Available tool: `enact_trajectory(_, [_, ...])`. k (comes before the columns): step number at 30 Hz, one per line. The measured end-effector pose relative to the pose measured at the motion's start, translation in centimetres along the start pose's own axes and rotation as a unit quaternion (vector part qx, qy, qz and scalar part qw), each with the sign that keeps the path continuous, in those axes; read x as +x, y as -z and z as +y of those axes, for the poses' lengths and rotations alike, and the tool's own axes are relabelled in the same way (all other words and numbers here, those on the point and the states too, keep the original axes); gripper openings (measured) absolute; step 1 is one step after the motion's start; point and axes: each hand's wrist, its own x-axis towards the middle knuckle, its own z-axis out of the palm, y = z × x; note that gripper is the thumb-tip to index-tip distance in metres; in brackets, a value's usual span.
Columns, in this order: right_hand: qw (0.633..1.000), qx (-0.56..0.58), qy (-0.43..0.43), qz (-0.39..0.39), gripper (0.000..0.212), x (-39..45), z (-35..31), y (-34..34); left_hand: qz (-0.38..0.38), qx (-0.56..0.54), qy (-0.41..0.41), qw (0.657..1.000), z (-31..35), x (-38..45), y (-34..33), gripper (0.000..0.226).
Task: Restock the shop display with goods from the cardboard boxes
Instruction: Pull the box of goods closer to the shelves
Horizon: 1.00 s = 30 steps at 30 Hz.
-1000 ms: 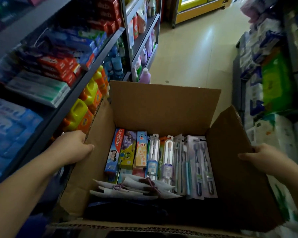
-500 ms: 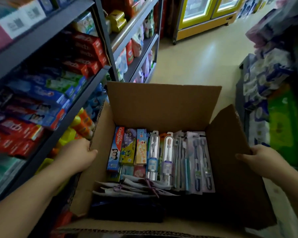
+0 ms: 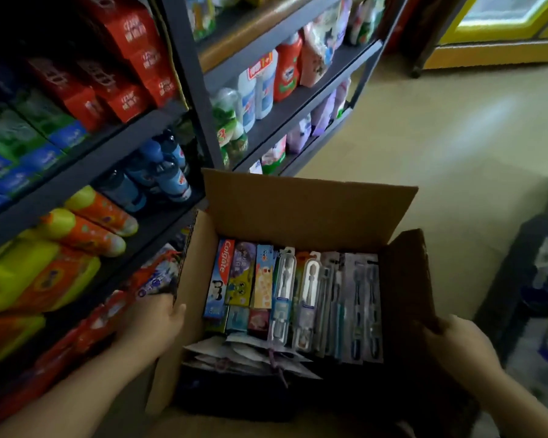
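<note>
We hold the cardboard box (image 3: 298,213) low at 6 o'clock, left hand (image 3: 152,324) and right hand (image 3: 456,343) each with a grip on a side flap, the shelves (image 3: 114,147) now closer at 10 o'clock than a second ago, so unloading toothpaste looks near.

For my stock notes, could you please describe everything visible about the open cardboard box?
The brown corrugated cardboard box is open, with its flaps raised. Upright toothpaste cartons and blister-packed toothbrushes fill its far half; tied white packets lie nearer. The left hand grips its left wall, the right hand its right flap, beside the grey metal shelving.
</note>
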Motion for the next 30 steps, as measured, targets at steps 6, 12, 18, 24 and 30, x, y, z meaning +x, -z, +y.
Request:
enact_trajectory(6, [0.995, -0.068, 0.074, 0.023, 0.025, 11.8, -5.1, -2.2, -0.013, -0.027, 0.051, 0.998, 0.2, 6.8, -8.4, 0.042])
enact_trajectory(12, [0.988, -0.097, 0.112, 0.041, 0.031, 20.5, -7.1, -7.0, 0.001, -0.019, 0.071, 0.997, -0.2, 12.4, -13.4, 0.043])
enact_trajectory(18, [0.988, -0.083, 0.109, 0.064, 0.033, 25.8, -7.2, -11.9, 0.020, -0.015, 0.059, 0.998, -1.2, 16.9, -17.2, 0.044])
enact_trajectory(24, [0.985, -0.104, 0.111, 0.079, 0.033, 29.3, -7.2, -15.2, 0.000, 0.006, 0.070, 0.998, -1.0, 19.2, -20.8, 0.045])
enact_trajectory(30, [0.983, -0.114, 0.107, 0.091, 0.042, 30.4, -5.3, -17.9, -0.007, -0.030, 0.097, 0.995, 0.0, 17.9, -22.7, 0.047])
